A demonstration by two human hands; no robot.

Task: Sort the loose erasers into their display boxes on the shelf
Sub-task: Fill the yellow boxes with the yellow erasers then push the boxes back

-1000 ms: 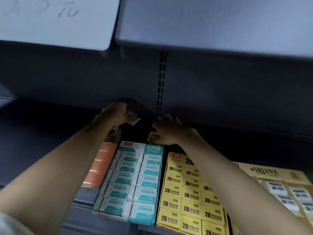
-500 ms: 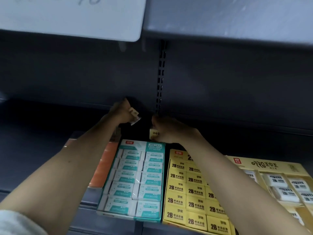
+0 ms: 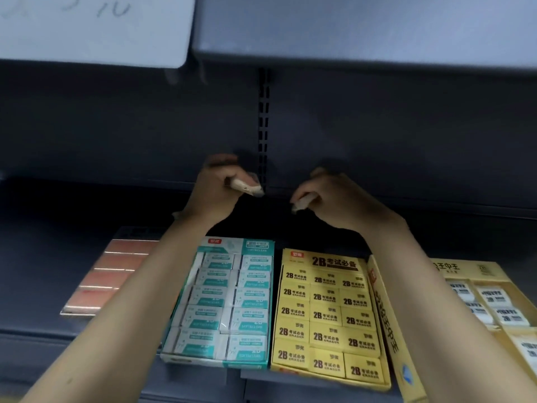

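Observation:
Both my hands are raised at the dark back of the shelf, behind the display boxes. My left hand [image 3: 216, 189] grips a pale wrapped eraser [image 3: 247, 187] whose end sticks out to the right. My right hand [image 3: 334, 199] grips another pale eraser [image 3: 300, 202] that points left and down. Below them stand a teal and white box of erasers [image 3: 222, 301], a yellow box of 2B erasers [image 3: 327, 315] and, at the right, a larger yellow box [image 3: 491, 303] with white-wrapped erasers. My forearms cover parts of the teal box and the larger yellow box.
An orange-pink box [image 3: 107, 277] lies left of the teal box on the grey shelf [image 3: 43, 286]. A slotted upright [image 3: 263, 123] runs down the back panel between my hands. An upper shelf [image 3: 363, 27] with a white label [image 3: 93, 24] hangs overhead.
Both hands have lifted up from the shelf floor and moved apart. The right hand now holds its eraser clear above the boxes. The view has shifted slightly.

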